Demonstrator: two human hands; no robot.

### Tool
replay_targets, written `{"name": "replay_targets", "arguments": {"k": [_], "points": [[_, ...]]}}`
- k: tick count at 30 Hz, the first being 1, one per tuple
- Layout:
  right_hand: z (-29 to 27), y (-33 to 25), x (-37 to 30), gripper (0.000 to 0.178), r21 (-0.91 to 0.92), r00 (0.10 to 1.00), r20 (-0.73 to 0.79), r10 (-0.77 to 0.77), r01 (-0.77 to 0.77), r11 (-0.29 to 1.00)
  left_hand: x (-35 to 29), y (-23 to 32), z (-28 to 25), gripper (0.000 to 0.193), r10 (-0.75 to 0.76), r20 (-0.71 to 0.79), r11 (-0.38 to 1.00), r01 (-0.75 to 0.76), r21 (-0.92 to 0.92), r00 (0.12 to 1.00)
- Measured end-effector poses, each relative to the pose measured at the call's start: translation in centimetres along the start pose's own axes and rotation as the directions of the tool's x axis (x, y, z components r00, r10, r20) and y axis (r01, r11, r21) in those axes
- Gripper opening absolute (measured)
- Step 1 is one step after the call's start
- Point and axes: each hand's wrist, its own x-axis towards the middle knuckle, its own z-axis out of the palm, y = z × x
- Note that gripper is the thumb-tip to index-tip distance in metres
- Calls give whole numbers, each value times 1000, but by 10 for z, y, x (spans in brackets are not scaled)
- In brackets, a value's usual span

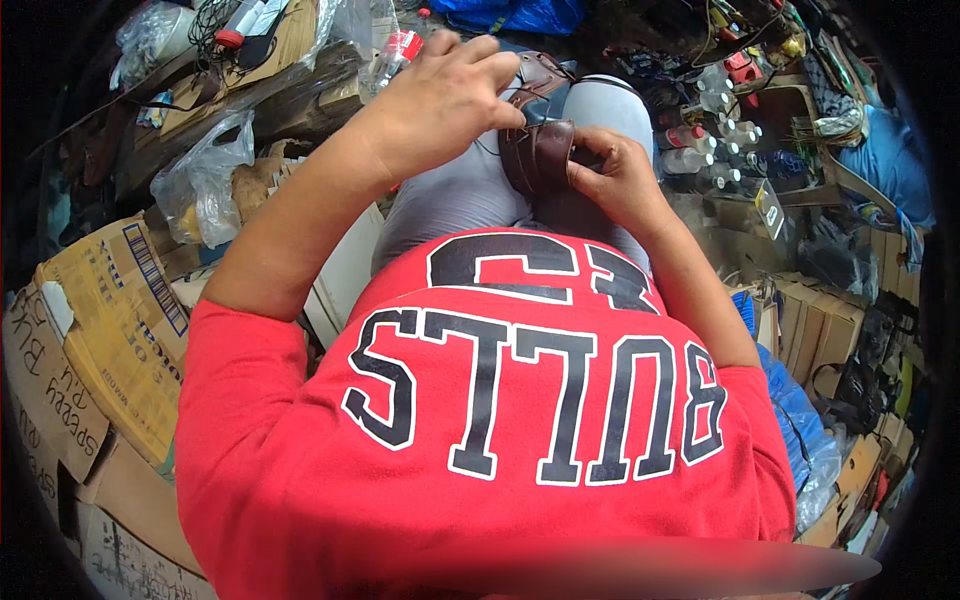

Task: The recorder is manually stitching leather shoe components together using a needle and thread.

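Observation:
A brown leather strappy sandal (pixel 537 150) rests on my lap, over grey trousers. My left hand (pixel 445 95) lies on its upper left side, fingers curled over the straps. From the right, my right hand (pixel 620 175) pinches the lower strap between thumb and fingers. Both hands hold the sandal. My red shirt with black and white lettering fills the lower half of the head view.
Cardboard boxes (pixel 110 330) stack at my left, with a clear plastic bag (pixel 205 185) on them. Small bottles (pixel 710 145) stand at the right of my knees. More boxes (pixel 820 320) and blue plastic (pixel 790 400) crowd the right side.

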Motion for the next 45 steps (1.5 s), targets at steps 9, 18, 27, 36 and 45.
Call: {"name": "replay_targets", "arguments": {"k": [9,18,27,36,45], "points": [[-1,-4,-2,28,-15,997,-18,-76,76,997,7,0,14,12,93,-34,990,-97,-106,995],[-11,4,10,16,-206,991,16,-135,136,969,0,-1,44,34,-161,-8,800,126,-587,987],[-20,2,-3,17,-396,972,68,-226,234,888,-39,22,52,15,-234,-126,906,170,-387,964],[-47,-4,-20,13,-548,967,102,-233,250,798,-52,8,35,9,-378,-77,752,258,-606,923],[-149,35,-51,13,584,957,-242,158,14,812,-69,-31,-10,8,-367,179,729,402,-554,913]]}}
